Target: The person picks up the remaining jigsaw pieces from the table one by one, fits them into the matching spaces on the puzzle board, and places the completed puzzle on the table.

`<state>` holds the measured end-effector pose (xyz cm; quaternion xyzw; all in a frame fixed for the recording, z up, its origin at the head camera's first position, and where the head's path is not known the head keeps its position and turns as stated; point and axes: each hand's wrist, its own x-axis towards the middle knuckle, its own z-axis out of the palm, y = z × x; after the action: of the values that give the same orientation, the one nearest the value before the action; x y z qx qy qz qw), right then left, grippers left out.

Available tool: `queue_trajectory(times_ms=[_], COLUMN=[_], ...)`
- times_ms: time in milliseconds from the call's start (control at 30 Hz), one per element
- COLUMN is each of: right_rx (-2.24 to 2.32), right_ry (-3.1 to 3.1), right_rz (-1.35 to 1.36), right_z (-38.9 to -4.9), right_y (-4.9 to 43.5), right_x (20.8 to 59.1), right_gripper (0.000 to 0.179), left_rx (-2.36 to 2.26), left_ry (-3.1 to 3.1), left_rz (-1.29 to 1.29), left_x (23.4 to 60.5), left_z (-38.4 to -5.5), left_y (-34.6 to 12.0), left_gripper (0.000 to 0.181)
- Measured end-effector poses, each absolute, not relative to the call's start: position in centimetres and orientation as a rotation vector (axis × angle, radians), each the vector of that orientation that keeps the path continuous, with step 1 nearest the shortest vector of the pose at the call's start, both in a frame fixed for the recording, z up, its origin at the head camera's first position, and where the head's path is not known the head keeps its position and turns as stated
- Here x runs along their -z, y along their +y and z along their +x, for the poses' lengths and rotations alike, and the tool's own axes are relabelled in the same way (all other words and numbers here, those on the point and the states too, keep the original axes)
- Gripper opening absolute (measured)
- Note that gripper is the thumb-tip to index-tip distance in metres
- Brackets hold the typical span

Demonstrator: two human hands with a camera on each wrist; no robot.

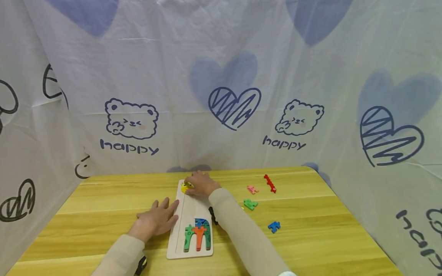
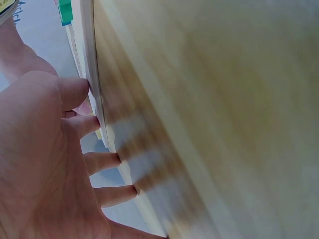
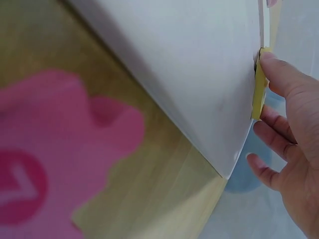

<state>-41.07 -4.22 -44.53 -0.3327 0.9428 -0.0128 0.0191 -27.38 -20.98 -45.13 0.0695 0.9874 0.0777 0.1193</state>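
A white puzzle board [image 1: 175,239] lies lengthwise on the table. At its near end, green, orange and blue pieces [image 1: 199,232] are fitted together. My right hand [image 1: 202,184] is over the far end, pinching a yellow puzzle piece [image 3: 259,87] between thumb and fingers, right at the board's surface. My left hand [image 1: 157,219] has its fingers spread beside the board's left edge. In the left wrist view the thumb [image 2: 75,92] meets the board's edge, and the other fingertips rest on the tabletop.
To the right of the board lie loose pieces: a pink one [image 1: 252,189], a red one [image 1: 270,184], a green one [image 1: 250,204] and a blue one [image 1: 274,226]. A yellow bit shows beside the right sleeve [image 1: 238,230]. A printed white cloth [image 1: 179,134] hangs behind the table.
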Motion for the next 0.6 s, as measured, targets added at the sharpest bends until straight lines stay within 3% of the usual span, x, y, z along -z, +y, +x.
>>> queue_trajectory(times_ms=[600], right_rx=[0.01], right_ry=[2.935], right_rz=[-1.053], right_z=[-40.91], right_y=[-4.29], right_x=[44.59], right_gripper=[0.045], left_rx=[-0.222], left_ry=[2.883], left_rz=[0.216], left_x=[45.08], left_z=[-27.28], left_y=[-21.0], left_gripper=[0.06])
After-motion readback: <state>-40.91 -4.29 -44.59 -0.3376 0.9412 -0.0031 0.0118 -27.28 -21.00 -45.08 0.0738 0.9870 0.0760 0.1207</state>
